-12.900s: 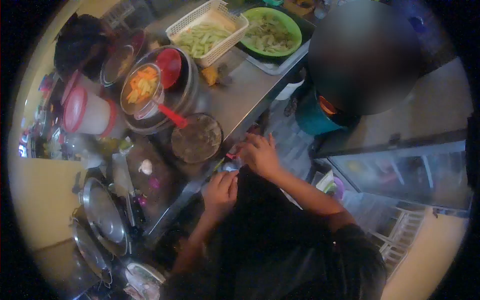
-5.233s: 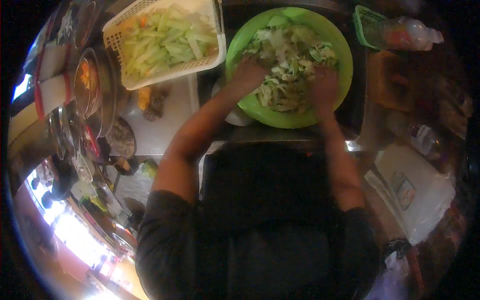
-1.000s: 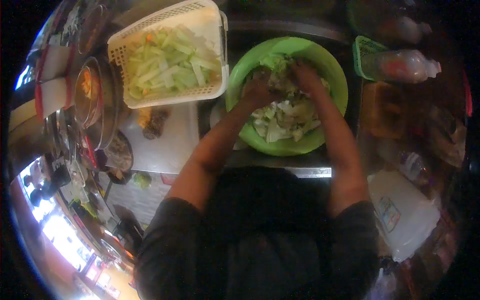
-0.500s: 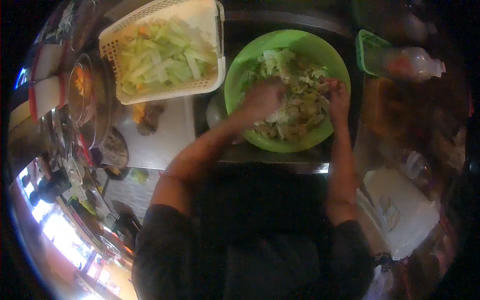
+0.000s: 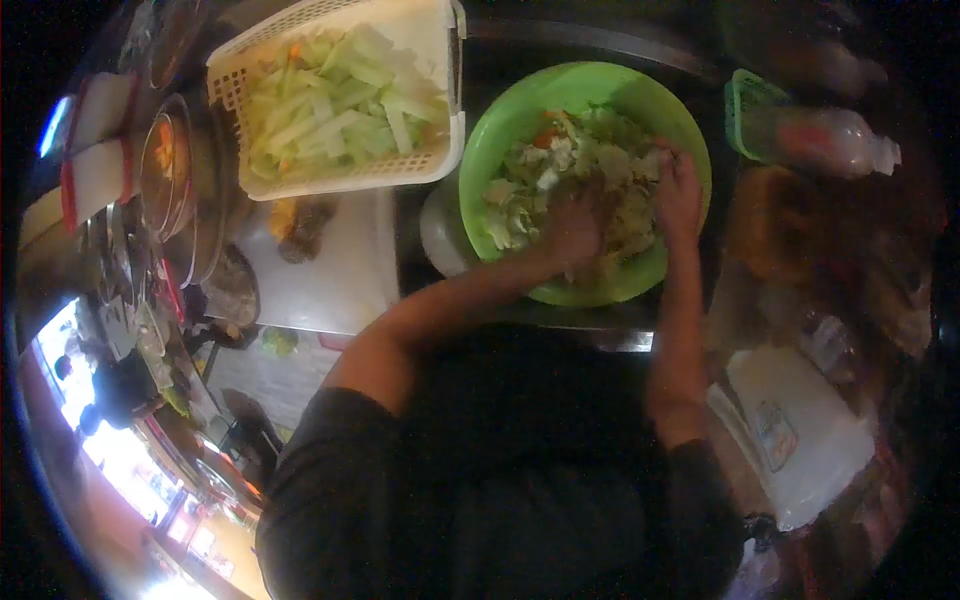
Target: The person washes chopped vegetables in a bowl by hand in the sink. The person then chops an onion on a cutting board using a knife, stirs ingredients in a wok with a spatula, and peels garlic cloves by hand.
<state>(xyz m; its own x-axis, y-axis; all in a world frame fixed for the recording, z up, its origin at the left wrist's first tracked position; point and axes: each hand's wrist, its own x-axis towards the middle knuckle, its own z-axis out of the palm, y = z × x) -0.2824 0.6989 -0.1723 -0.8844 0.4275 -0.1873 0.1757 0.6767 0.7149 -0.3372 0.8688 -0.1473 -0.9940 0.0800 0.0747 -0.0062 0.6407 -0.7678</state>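
Note:
A light green bowl (image 5: 485, 130) holds chopped, pale leafy vegetables (image 5: 520, 205) with some orange bits and browner pieces. Deep in the mix, near the bowl's middle, is my left hand (image 5: 578, 225); motion blurs it and its fingers are partly buried. My right hand (image 5: 680, 190) lies inside the bowl at its right side, fingers curled in against the vegetables. Whatever those fingers hold, if anything, is too unclear to name. Left of the bowl, a cream plastic basket (image 5: 455, 120) carries pale green vegetable sticks (image 5: 335, 115).
A pale board (image 5: 350, 265) lies below the basket, with orange and brown scraps (image 5: 290, 225) on it. At right are a small green basket (image 5: 745, 110), a plastic bottle (image 5: 835, 140) and a white plastic package (image 5: 800, 430). A wire strainer (image 5: 168, 175) stands at far left.
My left hand has moved right and down through the vegetables, whose heap has shifted and shows more orange. The right hand stays at the bowl's right side. The whole view has shifted slightly.

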